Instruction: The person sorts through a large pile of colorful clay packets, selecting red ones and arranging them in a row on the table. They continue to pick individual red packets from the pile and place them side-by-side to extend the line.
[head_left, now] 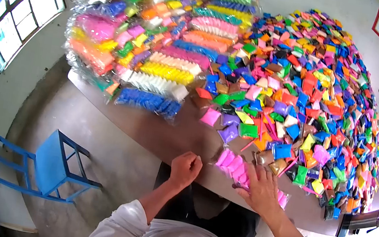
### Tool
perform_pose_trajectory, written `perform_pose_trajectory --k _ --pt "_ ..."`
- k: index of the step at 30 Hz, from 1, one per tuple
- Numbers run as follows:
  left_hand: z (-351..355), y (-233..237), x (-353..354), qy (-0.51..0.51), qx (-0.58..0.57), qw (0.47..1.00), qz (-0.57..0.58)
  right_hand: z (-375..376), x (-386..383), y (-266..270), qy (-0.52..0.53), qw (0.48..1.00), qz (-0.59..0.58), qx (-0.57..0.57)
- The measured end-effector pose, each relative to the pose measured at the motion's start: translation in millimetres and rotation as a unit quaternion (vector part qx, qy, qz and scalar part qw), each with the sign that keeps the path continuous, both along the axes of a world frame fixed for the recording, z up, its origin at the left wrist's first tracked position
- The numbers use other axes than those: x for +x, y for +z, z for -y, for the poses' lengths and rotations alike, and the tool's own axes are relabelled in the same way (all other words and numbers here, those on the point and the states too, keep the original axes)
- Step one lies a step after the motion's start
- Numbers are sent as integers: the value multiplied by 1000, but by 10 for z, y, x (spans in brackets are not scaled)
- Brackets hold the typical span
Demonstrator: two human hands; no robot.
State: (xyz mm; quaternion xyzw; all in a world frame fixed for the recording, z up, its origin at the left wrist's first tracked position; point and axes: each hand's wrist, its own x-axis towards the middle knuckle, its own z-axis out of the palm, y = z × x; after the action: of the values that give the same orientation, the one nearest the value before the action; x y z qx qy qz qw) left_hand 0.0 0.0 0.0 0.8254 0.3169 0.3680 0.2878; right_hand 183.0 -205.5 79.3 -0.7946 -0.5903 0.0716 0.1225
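Pink packets [230,164], packed as 1 row in a clear sleeve, lie at the near edge of the table [167,135], right in front of you. Your right hand [262,190] lies on the row with its fingers spread flat, pressing rather than gripping. Your left hand [185,167] is curled into a fist at the row's left end. You cannot tell whether it pinches anything.

The likely slip is over the edge. The row sits close to it, the sleeve looks slick, and a flat palm gives you little hold, so a push toward you could send it into your lap. Only 1 hand bears on it, so the free end may also swing round.

Just beyond your right fingers starts the heap of loose packets [316,88], and a careless wrist could drag some into the row. It leaves you only a narrow bare strip. Bundled bags [161,45] fill the table's far left. A blue chair [53,164] stands well apart on the floor.
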Motion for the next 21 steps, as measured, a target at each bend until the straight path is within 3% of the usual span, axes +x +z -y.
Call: perform_pose_trajectory --k 2,3,5,9,14,15,18,21 --pt "-137 22 35 -15 18 1000 21 -167 15 -42 17 985 113 129" --pt "438 38 -6 -8 -39 999 35 263 -46 161 31 989 124 72" --pt "329 114 -64 -19 -18 999 45 112 -66 -110 16 993 113 22" --pt "290 84 -49 -18 47 998 23 46 3 -171 29 989 137 48" --pt "224 72 -30 -59 56 997 -10 69 93 103 -40 998 -33 18" --pt "198 50 -13 -67 52 996 -4 71 137 140 -41 999 -32 15" --pt "124 71 38 -92 30 995 -16 43 270 321 -43 980 -192 20" --pt "2 177 154 -147 -7 989 -22 -61 418 480 -24 970 -236 57"
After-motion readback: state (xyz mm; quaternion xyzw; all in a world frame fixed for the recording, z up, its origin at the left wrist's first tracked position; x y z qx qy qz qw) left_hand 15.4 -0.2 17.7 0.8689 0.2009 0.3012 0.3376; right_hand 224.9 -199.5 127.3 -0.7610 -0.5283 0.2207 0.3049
